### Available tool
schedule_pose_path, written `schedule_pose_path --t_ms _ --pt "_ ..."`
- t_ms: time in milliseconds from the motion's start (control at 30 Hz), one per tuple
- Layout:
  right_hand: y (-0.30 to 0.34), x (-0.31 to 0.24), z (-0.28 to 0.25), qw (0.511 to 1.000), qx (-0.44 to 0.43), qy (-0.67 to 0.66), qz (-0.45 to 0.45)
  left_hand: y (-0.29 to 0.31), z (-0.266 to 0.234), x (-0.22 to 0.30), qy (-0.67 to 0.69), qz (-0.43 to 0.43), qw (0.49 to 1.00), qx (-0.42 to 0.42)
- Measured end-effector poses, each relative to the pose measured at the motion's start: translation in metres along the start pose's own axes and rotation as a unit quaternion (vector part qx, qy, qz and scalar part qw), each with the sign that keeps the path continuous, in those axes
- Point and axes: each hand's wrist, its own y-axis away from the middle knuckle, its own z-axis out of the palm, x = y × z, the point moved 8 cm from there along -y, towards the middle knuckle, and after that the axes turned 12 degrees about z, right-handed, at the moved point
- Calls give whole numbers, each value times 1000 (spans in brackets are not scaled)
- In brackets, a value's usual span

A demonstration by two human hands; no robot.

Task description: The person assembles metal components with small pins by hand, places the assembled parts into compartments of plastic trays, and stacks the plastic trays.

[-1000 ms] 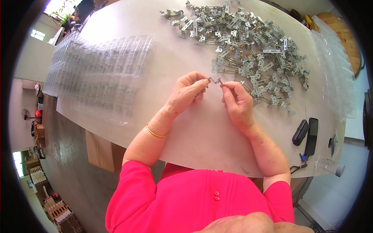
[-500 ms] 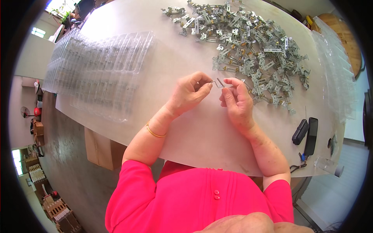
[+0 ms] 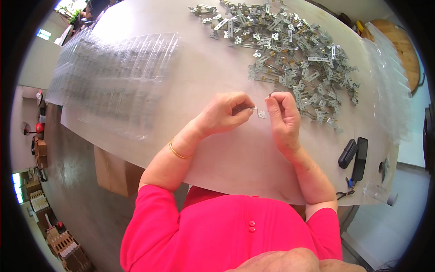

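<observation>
My left hand (image 3: 226,112) is closed in a pinch over the middle of the table. A small silvery metal bracket (image 3: 262,114) sticks out from its fingertips toward my right hand. My right hand (image 3: 285,120) is a short gap away, with thumb and forefinger pressed together. Only a tiny dark tip shows at those fingers, so what they hold is too small to name. Just beyond my right hand spreads a large heap of metal brackets (image 3: 312,77), silvery with some brass-coloured parts, lying tangled over one another.
Clear plastic trays (image 3: 136,59) with rows of compartments lie on the left of the pale table (image 3: 217,158). More clear plastic (image 3: 385,86) lies along the right edge. A phone (image 3: 360,158), a black case (image 3: 347,153) and a clear cylinder (image 3: 378,193) sit at the near right.
The hands have drawn slightly apart. My right hand's fingers have closed into a pinch, and the bracket at my left fingertips now points lower and to the right.
</observation>
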Motion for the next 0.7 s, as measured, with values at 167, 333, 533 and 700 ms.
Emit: schedule_pose_path --t_ms 167,333,533,700 --pt "4 -45 -10 967 -87 -238 -26 15 6 -26 237 -218 946 32" --pt "52 -134 -9 870 -224 -436 -54 22 -4 -41 323 -248 907 106" --pt "87 -166 -5 751 -215 -595 -190 29 -5 -46 357 -267 888 116" --pt "101 -177 -7 659 -162 -679 -280 18 1 -50 376 -267 877 134"
